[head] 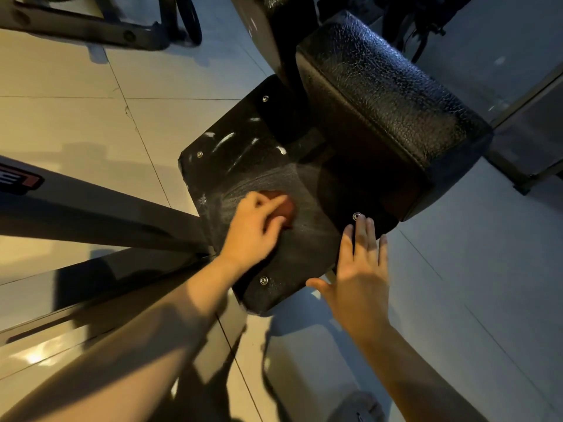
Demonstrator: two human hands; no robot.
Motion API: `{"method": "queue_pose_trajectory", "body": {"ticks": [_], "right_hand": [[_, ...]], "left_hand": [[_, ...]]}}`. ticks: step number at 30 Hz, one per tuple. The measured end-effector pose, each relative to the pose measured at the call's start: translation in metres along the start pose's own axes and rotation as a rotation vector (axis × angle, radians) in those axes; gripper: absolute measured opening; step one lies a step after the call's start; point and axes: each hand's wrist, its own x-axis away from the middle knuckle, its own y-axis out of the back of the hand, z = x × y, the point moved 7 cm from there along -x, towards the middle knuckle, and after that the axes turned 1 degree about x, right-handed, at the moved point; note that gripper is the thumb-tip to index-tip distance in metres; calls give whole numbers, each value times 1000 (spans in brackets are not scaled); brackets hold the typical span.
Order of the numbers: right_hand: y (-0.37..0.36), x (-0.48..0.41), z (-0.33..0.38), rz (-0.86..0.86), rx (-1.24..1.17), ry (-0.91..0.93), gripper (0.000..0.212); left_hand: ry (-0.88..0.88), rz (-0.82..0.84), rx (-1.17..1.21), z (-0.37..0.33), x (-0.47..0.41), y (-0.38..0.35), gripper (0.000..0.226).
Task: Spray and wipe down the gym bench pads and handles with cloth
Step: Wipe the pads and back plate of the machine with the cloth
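A black textured footplate [253, 166] with silver bolts lies low in the middle of the view, streaked with white spray marks and wipe smears. My left hand [254, 229] grips a reddish-brown cloth [285, 205] and presses it on the plate's near left part; the cloth is mostly hidden under my fingers. My right hand [359, 266] lies flat with straight fingers on the plate's near right edge, fingertips by a bolt. A thick black cracked-vinyl pad [384, 95] rises over the plate's far right.
A grey machine frame beam [91, 214] runs in from the left to the plate, with a second beam below it. More dark machine frames [100, 25] stand at the top left. Pale floor tiles [475, 300] surround everything; a glass panel stands at the far right.
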Motion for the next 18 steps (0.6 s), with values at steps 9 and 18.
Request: {"method": "queue_pose_trajectory", "body": {"ticks": [9,18], "right_hand": [[-4,0,-1,0,28,3,124],[0,0,0,-29,-2,2,124]], "left_hand": [[523,-135,43,-9,37,-9,50],[63,16,-127,28,49,10,47]]}}
